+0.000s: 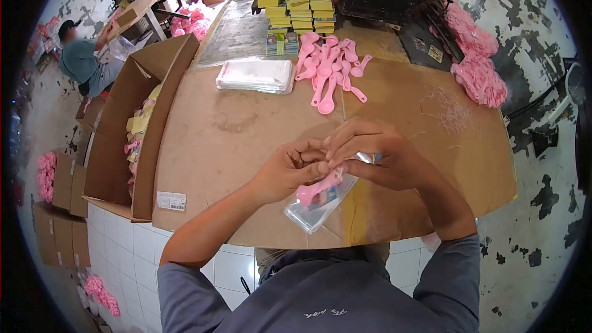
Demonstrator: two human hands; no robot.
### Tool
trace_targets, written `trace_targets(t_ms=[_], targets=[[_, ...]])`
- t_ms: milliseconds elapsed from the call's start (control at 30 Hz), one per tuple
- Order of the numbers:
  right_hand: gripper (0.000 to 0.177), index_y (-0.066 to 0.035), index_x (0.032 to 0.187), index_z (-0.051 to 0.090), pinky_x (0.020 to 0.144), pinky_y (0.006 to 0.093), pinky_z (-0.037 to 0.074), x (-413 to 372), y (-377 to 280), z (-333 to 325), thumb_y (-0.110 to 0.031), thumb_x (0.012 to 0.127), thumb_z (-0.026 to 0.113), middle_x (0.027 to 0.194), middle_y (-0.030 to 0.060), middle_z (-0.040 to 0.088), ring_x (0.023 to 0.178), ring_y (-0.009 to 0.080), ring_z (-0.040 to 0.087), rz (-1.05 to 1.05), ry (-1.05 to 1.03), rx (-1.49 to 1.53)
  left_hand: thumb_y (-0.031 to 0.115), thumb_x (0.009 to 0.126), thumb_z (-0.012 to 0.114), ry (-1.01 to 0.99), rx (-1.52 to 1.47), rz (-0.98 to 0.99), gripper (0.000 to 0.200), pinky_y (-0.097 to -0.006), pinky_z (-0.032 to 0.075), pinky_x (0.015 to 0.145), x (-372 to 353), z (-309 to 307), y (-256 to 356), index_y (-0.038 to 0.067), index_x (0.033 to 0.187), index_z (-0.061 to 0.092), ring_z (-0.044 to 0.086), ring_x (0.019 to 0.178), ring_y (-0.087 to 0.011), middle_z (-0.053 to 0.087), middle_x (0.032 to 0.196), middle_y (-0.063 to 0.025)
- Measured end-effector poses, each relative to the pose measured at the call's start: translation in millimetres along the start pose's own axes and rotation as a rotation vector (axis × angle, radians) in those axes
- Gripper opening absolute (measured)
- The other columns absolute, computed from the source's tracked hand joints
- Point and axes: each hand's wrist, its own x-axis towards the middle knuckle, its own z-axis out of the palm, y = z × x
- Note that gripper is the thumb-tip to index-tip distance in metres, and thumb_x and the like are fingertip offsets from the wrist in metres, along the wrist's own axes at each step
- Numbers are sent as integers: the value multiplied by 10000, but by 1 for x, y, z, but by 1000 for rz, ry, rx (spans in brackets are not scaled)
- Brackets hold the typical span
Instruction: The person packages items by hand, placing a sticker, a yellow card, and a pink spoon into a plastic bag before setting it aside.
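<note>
Both hands meet over the cardboard-covered table at a clear plastic bag. Inside or under its film lie a pink spoon and a small printed card. My left hand pinches the bag's upper end between thumb and fingers. My right hand is closed at the same end, its fingertips touching those of my left hand. The fingers partly hide the bag's top. Beyond the hands lies a pile of pink spoons, with a stack of clear bags to its left.
Stacked yellow-edged cards stand behind the spoons. A large open carton flanks the table's left edge. Pink bundles lie at the right. At the far left a person sits by another table.
</note>
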Motion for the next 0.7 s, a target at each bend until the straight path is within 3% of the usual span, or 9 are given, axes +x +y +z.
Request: trace_targets(t_ms=[100, 300, 400, 600, 700], targets=[[171, -79, 967, 737, 892, 376, 511, 14, -28, -11, -9, 814, 768, 1040, 73, 691, 1028, 244, 674, -89, 145, -197, 86, 1021, 602, 194, 127, 254, 350, -328, 491, 1014, 3, 12, 0, 5, 1358, 546, 612, 1203, -161, 660, 1279, -107], [167, -37, 957, 733, 744, 346, 528, 20, -52, -15, 21, 802, 756, 896, 75, 686, 839, 228, 677, 32, 173, -519, -65, 939, 519, 178, 662, 387, 440, -346, 461, 1058, -12, 18, 13, -17, 1376, 545, 580, 1264, -167, 643, 1306, -135], [112, -31, 956, 709, 681, 358, 528, 18, -49, -6, -98, 870, 735, 890, 106, 661, 760, 232, 658, 163, 196, -302, 57, 959, 649, 138, 734, 418, 451, -379, 436, 1098, -12, 22, 16, -33, 1385, 533, 592, 1261, -217, 642, 1318, -125], [119, -29, 953, 696, 636, 347, 529, 16, -40, -1, -60, 853, 753, 867, 103, 658, 719, 236, 655, 103, 312, -302, 33, 1007, 620, 283, 623, 298, 370, -256, 533, 884, -8, 31, 18, -39, 1365, 558, 694, 979, -124, 743, 1096, -110], [175, -59, 980, 693, 704, 380, 534, 15, -20, 3, -30, 822, 762, 919, 88, 659, 808, 249, 662, -75, 625, -490, 26, 997, 636, 316, 499, 219, 382, -228, 538, 802, -11, 35, 22, -34, 1367, 563, 685, 913, -88, 757, 1007, -108]])
